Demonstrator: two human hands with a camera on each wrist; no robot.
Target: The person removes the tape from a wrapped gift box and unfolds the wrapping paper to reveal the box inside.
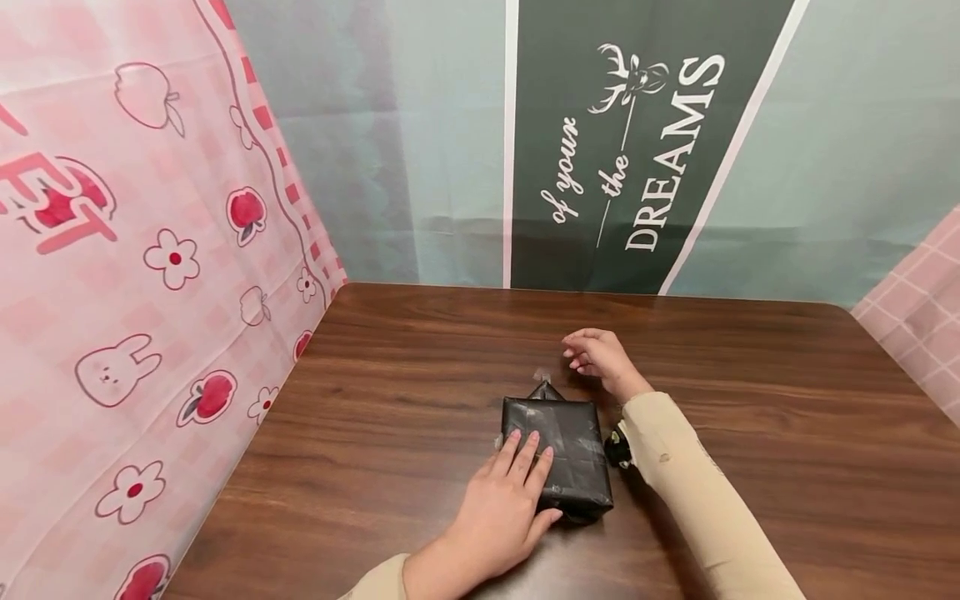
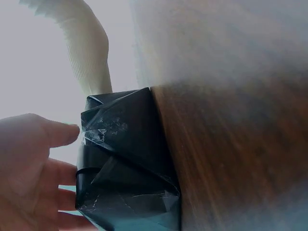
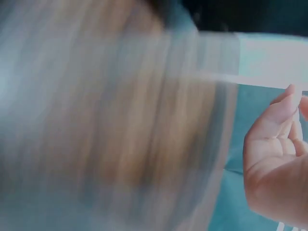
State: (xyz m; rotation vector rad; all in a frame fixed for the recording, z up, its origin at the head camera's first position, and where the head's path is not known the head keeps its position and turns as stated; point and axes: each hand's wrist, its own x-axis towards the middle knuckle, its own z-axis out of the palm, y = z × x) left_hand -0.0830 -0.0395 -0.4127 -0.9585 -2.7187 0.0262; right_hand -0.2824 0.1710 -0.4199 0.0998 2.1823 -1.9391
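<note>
A small box wrapped in shiny black paper (image 1: 573, 454) lies on the table. My left hand (image 1: 498, 512) rests on it, fingers spread flat over the top and the thumb at its near edge. In the left wrist view the box's end (image 2: 125, 159) shows folded, creased paper with clear tape on it. From the far side a pointed paper flap (image 1: 547, 390) sticks out, with a bit of clear tape (image 1: 542, 376) at its tip. Beyond the box, to the right of the flap, my right hand (image 1: 603, 362) hovers with loosely bent fingers; nothing shows in it.
The brown wooden table (image 1: 390, 367) stretches around the box. A pink printed cloth (image 1: 172, 333) hangs on the left, a grey-green cloth with lettering (image 1: 450, 167) behind the table. A dark device (image 1: 618, 448) sits at my right wrist.
</note>
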